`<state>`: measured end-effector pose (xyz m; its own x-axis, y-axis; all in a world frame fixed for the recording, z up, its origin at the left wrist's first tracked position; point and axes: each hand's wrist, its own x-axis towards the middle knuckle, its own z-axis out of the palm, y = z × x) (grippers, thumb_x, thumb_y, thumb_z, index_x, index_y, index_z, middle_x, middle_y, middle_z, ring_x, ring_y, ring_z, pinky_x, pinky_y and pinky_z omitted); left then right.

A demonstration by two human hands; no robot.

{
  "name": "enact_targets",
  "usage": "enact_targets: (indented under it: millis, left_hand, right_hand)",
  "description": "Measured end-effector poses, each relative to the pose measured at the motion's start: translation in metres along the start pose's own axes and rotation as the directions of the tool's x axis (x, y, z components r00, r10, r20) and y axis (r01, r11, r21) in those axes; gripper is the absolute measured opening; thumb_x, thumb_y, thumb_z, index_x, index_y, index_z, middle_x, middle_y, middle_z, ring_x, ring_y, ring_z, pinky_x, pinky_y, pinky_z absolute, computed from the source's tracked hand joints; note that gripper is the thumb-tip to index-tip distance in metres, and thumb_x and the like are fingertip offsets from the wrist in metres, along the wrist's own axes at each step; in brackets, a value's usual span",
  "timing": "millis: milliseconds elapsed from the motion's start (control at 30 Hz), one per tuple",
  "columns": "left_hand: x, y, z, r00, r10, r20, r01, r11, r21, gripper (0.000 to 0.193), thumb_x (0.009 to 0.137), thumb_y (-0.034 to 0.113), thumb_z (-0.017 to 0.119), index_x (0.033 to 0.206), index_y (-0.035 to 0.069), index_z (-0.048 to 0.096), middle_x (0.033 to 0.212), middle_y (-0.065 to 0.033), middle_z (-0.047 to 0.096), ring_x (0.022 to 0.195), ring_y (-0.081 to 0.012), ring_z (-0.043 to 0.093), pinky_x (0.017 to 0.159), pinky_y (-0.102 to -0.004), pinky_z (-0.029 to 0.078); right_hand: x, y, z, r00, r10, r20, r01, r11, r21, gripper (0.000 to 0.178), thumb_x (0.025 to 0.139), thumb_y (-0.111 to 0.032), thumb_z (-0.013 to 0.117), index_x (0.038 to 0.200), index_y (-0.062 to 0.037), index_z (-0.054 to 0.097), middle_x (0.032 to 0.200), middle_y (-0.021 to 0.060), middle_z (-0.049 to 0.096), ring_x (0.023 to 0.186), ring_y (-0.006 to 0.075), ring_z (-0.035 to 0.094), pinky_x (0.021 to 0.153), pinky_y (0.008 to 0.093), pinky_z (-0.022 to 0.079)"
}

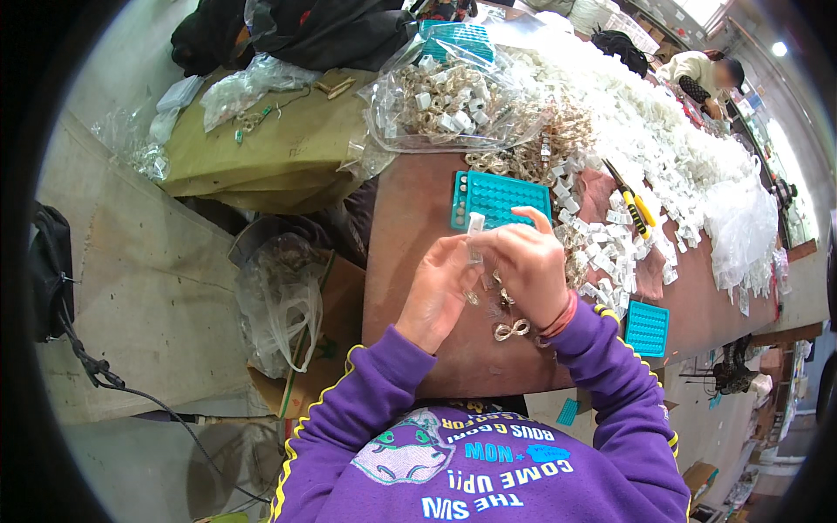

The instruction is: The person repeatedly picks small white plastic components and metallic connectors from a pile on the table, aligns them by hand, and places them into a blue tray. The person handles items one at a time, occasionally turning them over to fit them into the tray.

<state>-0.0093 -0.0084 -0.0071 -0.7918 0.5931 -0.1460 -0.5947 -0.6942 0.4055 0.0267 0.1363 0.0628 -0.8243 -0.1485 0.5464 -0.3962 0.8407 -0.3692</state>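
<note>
Above the brown tabletop, my left hand (pixel 443 283) and my right hand (pixel 530 268) meet, both with fingers closed. Pinched between them is a small clear plastic piece with a white top (pixel 476 224); its lower part is partly covered by fingers. Just beyond the fingertips lies a teal tray (pixel 514 193) with rows of small hollows and a few round pale pieces along its left side. A coiled gold wire bundle (pixel 512 329) rests on the table below my right hand.
A large heap of white tagged pieces (pixel 645 148) spreads to the right. Yellow-handled pliers (pixel 641 213) lie on it. A clear bag (pixel 449 109) of wired pieces sits at the back. Another teal tray (pixel 646 328) is at the right edge. A person (pixel 697 70) works at the far right.
</note>
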Motion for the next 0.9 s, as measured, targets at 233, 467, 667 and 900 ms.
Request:
enact_targets:
  millis: [233, 467, 667, 900]
  left_hand:
    - [0.001, 0.002, 0.0, 0.995, 0.087, 0.057, -0.087, 0.996, -0.008, 0.016, 0.095, 0.013, 0.062, 0.11, 0.006, 0.06, 0.109, -0.0047, 0.065, 0.098, -0.0135, 0.062, 0.085, -0.0276, 0.051]
    - [-0.006, 0.007, 0.008, 0.989, -0.107, 0.102, 0.106, 0.994, 0.018, 0.024, 0.095, 0.014, 0.062, 0.117, 0.005, 0.057, 0.106, -0.0046, 0.065, 0.098, -0.0143, 0.064, 0.088, -0.0279, 0.053]
    - [-0.006, 0.008, 0.005, 0.981, -0.146, 0.126, 0.15, 0.988, -0.023, 0.033, 0.096, 0.018, 0.061, 0.125, 0.005, 0.053, 0.113, -0.004, 0.063, 0.104, -0.0144, 0.061, 0.09, -0.0306, 0.052]
    - [-0.002, 0.006, -0.005, 0.954, -0.146, 0.261, 0.187, 0.973, -0.138, 0.034, 0.101, 0.03, 0.053, 0.126, 0.007, 0.053, 0.117, -0.006, 0.061, 0.107, -0.0167, 0.059, 0.097, -0.0366, 0.047]
  right_hand:
    - [-0.011, -0.013, 0.011, 0.976, -0.178, -0.129, 0.158, 0.976, -0.151, 0.042, 0.07, -0.006, 0.07, 0.112, -0.0096, 0.068, 0.108, 0.0054, 0.071, 0.103, 0.019, 0.067, 0.095, 0.041, 0.045]
    - [0.01, 0.004, -0.014, 0.806, 0.496, 0.324, -0.577, 0.536, 0.617, 0.029, 0.083, -0.009, 0.072, 0.11, -0.0012, 0.066, 0.085, 0.0074, 0.067, 0.067, 0.0127, 0.062, 0.062, 0.0251, 0.051]
    - [0.002, -0.006, 0.001, 0.984, 0.144, -0.107, -0.12, 0.971, 0.207, 0.018, 0.079, -0.002, 0.071, 0.096, -0.0011, 0.07, 0.084, 0.0098, 0.067, 0.071, 0.0198, 0.065, 0.063, 0.0277, 0.052]
    - [0.002, -0.002, -0.003, 0.979, -0.204, 0.012, 0.199, 0.967, 0.158, 0.036, 0.075, -0.007, 0.073, 0.109, 0.0003, 0.065, 0.106, 0.0128, 0.064, 0.093, 0.0294, 0.066, 0.08, 0.0369, 0.055]
